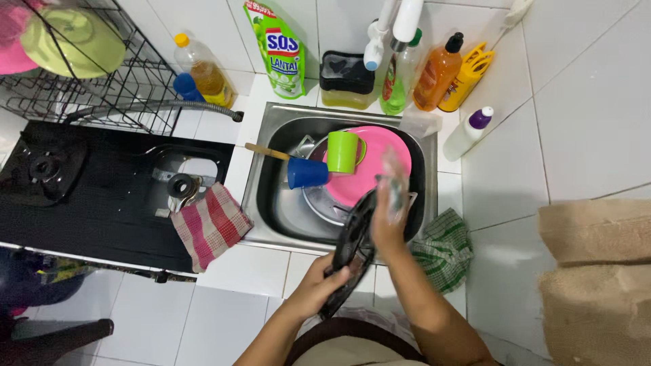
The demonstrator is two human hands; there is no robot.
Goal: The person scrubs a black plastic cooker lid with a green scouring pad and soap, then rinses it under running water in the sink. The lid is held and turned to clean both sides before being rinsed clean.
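My left hand (pixel 317 286) grips the lower edge of a black round pan (pixel 352 237), held on its side over the front rim of the steel sink (pixel 261 196). My right hand (pixel 390 213) presses on the pan's upper part and is blurred; a soapy sponge seems to be in it, though I cannot be sure. Inside the sink lie a pink plate (pixel 380 159), a green mug (pixel 343 150), a blue cup (pixel 306 173), a wooden-handled utensil (pixel 266 151) and a steel dish (pixel 319 203).
A black gas stove (pixel 88 190) sits left of the sink with a red checked cloth (pixel 209 225) on its corner. A green checked cloth (pixel 444 249) lies right of the sink. Bottles, a soap pouch (pixel 281 47) and a tap (pixel 386 30) line the back wall. A dish rack (pixel 88 68) stands top left.
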